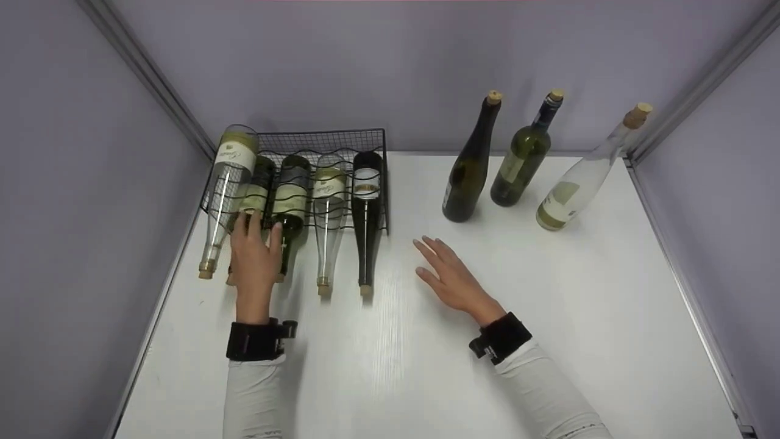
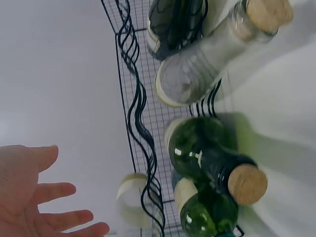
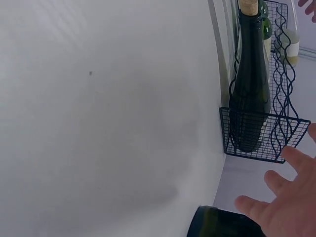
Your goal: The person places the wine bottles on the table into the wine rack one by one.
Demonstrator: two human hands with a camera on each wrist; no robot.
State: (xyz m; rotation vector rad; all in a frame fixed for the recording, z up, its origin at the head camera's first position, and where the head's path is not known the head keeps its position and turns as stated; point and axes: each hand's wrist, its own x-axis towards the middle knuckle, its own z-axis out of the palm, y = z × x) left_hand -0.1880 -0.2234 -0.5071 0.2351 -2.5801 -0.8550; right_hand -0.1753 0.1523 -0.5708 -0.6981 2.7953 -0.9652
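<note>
Over the left part of a black wire rack (image 1: 286,141), my left hand (image 1: 255,262) hovers with fingers spread, close above two green wine bottles (image 1: 290,201). In the left wrist view that hand (image 2: 29,202) appears apart from the bottles and holds nothing. At the rack's left end a corked clear bottle (image 1: 234,155) lies higher, on the upper wavy wires. Another clear bottle (image 1: 329,183) and a dark bottle (image 1: 367,213) lie lower in the rack, necks toward me. My right hand (image 1: 454,277) is held above the white table, fingers extended, with nothing in it.
Three corked bottles stand upright at the back right: a dark brown one (image 1: 466,177), a green one (image 1: 521,161) and a clear one (image 1: 576,192). Grey walls (image 1: 426,73) enclose the white table (image 1: 390,366) at the back and both sides.
</note>
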